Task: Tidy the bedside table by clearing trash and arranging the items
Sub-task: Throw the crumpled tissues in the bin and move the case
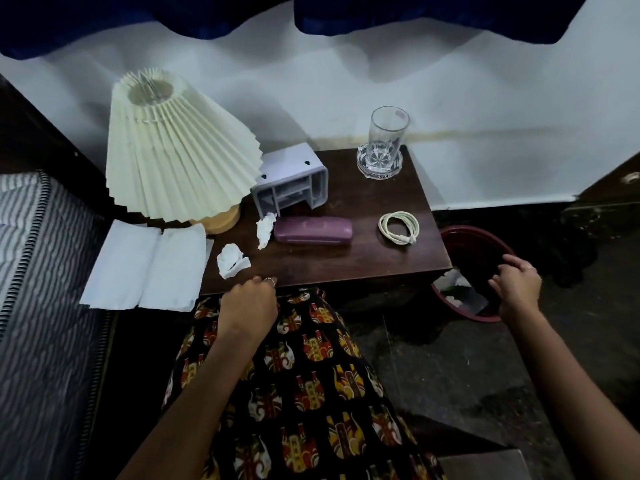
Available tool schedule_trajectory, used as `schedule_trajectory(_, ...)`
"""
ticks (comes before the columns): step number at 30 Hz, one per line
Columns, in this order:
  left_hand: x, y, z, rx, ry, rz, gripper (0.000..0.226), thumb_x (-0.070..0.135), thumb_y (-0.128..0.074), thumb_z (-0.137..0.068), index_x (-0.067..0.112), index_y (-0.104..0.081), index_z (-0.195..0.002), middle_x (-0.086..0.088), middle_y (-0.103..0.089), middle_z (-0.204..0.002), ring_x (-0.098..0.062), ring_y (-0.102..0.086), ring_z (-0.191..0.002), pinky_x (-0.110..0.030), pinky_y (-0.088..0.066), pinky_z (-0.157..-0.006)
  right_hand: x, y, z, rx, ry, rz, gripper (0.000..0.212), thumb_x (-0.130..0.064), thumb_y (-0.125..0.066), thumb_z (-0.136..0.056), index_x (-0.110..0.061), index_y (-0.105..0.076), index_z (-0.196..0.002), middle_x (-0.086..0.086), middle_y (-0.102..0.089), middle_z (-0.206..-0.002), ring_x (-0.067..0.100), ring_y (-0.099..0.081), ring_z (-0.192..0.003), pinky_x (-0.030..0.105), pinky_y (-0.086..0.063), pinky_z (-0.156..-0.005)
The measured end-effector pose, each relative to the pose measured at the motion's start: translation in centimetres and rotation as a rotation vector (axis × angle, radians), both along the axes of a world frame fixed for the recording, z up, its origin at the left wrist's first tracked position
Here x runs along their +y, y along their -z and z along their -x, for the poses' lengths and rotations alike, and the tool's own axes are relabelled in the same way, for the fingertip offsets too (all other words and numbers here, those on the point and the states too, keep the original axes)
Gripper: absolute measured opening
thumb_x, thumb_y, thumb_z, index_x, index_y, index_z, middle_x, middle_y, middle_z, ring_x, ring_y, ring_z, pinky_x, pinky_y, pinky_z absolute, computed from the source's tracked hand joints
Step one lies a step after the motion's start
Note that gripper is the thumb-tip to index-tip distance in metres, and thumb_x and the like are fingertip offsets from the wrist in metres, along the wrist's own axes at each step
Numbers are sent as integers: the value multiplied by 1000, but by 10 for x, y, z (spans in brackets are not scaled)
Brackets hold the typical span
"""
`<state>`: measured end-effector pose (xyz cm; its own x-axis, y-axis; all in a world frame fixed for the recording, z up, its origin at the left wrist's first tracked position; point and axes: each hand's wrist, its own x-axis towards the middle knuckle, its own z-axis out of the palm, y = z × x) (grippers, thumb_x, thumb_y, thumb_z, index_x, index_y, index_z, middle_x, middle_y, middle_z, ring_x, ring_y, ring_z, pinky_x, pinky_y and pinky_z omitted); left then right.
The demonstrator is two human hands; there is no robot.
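Note:
Two crumpled white tissues lie on the dark wooden bedside table (381,258): one (232,260) near the front left, another (265,229) beside a purple glasses case (313,230). A coiled white cable (398,227) lies at the right. A glass (387,135) stands in a clear ashtray (380,164) at the back right. My left hand (247,304) hovers at the table's front edge, fingers curled, holding nothing I can see. My right hand (516,284) is over a red bin (471,244) on the floor, fingers spread downward, with white scraps inside the bin.
A pleated cream lamp (173,147) stands at the back left, with a grey plastic organiser (294,178) tipped on its side next to it. An open white notebook (149,268) overhangs the table's left edge. A striped mattress (41,271) is at left.

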<state>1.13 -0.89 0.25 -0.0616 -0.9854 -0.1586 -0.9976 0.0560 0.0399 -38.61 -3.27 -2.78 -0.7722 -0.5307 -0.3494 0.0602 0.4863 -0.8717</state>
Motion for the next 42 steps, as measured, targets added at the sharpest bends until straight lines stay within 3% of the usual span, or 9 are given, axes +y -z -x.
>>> schedule_trajectory(2, 0, 0, 0, 9, 4, 3, 33, 22, -38, -99, 21, -55, -127, -8, -66, -110, -29, -64, -100, -37, -51, -77, 5, -14, -24, 292, -175, 24, 35, -13, -47, -81, -22, -62, -112, 13, -63, -107, 22, -61, -83, 37, -54, -76)
schedule_trajectory(4, -1, 0, 0, 7, 4, 3, 34, 23, -36, -100, 21, -56, -127, -8, -66, -110, -28, -64, -100, -36, -51, -77, 12, -27, -58, 465, -352, 136, 33, -8, -48, -84, -22, -63, -109, 12, -58, -106, 17, -58, -77, 29, -48, -70)
schedule_trajectory(10, -1, -4, -1, -19, 9, -1, 30, 23, -34, -101, 14, -61, -111, -9, -68, -103, -28, -66, -94, -35, -51, -72, 9, -43, -177, 630, -938, 338, 29, 1, -50, -89, -11, -62, -112, 3, -46, -129, 7, -51, -107, 5, -39, -92)
schedule_trajectory(14, 0, -4, -3, -9, 15, -9, 26, 21, -37, -99, 12, -60, -107, -9, -67, -102, -29, -65, -94, -35, -50, -71, -17, -36, -235, 655, -1244, 328, 31, -1, -48, -90, -11, -62, -115, 8, -47, -135, 21, -53, -118, 30, -41, -105)
schedule_trajectory(18, -1, -5, -6, -21, 55, -31, 23, 16, -38, -96, 12, -58, -107, -10, -66, -103, -29, -65, -95, -35, -49, -71, -49, -33, -282, 614, -1465, 162, 37, -4, -51, -88, -14, -59, -123, 9, -35, -147, 29, -51, -124, 41, -41, -106)
schedule_trajectory(24, -3, -4, -7, -17, 69, -43, 21, 18, -40, -96, 13, -59, -101, -7, -66, -98, -26, -65, -90, -31, -41, -63, -82, -34, -321, 845, -1495, -50, 48, -12, -54, -90, -25, -46, -135, 10, -40, -137, 37, -58, -109, 46, -48, -89)
schedule_trajectory(32, -6, -3, -8, 19, 84, -47, 18, 20, -43, -96, 12, -60, -100, -6, -66, -95, -24, -65, -85, -29, -39, -60, -85, -28, -333, 1142, -1477, -110, 37, -2, -53, -88, -11, -50, -123, 13, -41, -131, 35, -57, -109, 45, -49, -76)
schedule_trajectory(37, -6, -2, -8, 15, 92, -44, 18, 19, -43, -96, 12, -58, -102, -7, -65, -99, -25, -63, -89, -30, -37, -63, -79, -20, -328, 1133, -1481, -55, 31, 3, -51, -86, -8, -53, -115, 14, -46, -127, 36, -55, -108, 43, -49, -75)
schedule_trajectory(42, -6, 0, -8, 18, 90, -50, 19, 16, -42, -94, 11, -57, -105, -9, -64, -105, -29, -63, -96, -33, -43, -68, -66, -14, -305, 901, -1465, 133, 19, 5, -52, -81, -5, -58, -96, 14, -55, -110, 37, -60, -93, 45, -52, -75)
